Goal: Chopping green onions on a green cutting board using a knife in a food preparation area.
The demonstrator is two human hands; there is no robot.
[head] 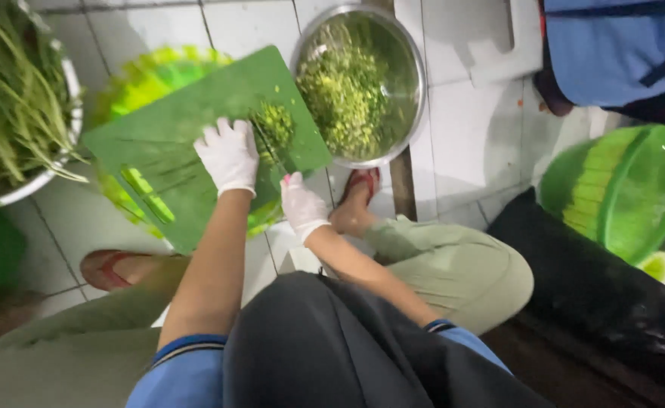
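1. Head view: the left hand (228, 155), in a white glove, lies palm down on a green cutting board (174, 143), fingers together and curled over long green stalks (159, 170) lying across the board.
2. The right hand (301, 204), also gloved, is closed around a knife (270, 147) whose blade reaches into a small heap of chopped greens (276, 125) at the board's far corner.
3. The board rests on a bright green basin (147, 75).
4. Just beside the heap stands a steel bowl (416, 83) full of chopped greens; another steel bowl (68, 136) at the left edge holds uncut stalks.
5. A green basket (627, 189) sits well apart on the right.
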